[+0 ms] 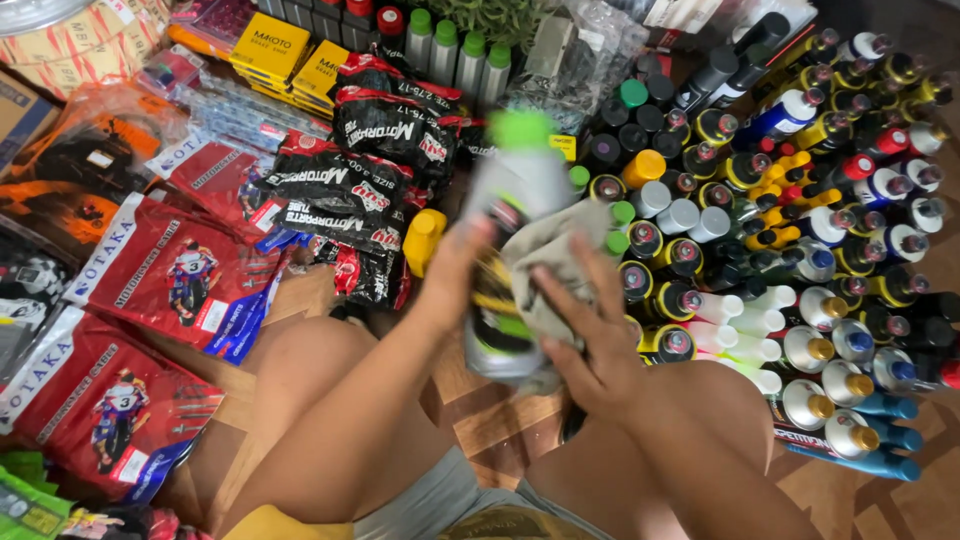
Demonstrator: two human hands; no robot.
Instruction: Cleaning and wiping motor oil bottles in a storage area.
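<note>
From the head view, your left hand [462,262] is wrapped around the side of a grey bottle [515,205] with a green cap [521,128], its fingers closed on the bottle and holding it up above your knees, the cap end pointing away from you. The bottle is blurred, so its label cannot be made out beyond green, black and yellow patches. Your right hand [585,335] presses a beige cloth [550,255] against the right side of the bottle, its fingers [560,290] spread and curled over the cloth, gripping it against the bottle. The cloth drapes from the bottle's shoulder down past its base. You are sitting on a wooden floor [495,415], which shows between your legs just below the bottle. To the right of the bottle stands a dense crowd of small bottles and cans [800,220] seen from above, with black, yellow, white, red and blue caps, and nearest to you a row of silver bottles with gold caps [835,385]. Just left of the bottle a yellow bottle [424,238] lies on the floor. Further left of the bottle is a heap of black packs with red and white print [350,170], and beyond these, red flat packs showing a motorcycle rider [175,275]. Behind the bottle, at the top, a row of grey bottles with green caps [455,50] stands upright, with yellow boxes [272,45] to their left.
</note>
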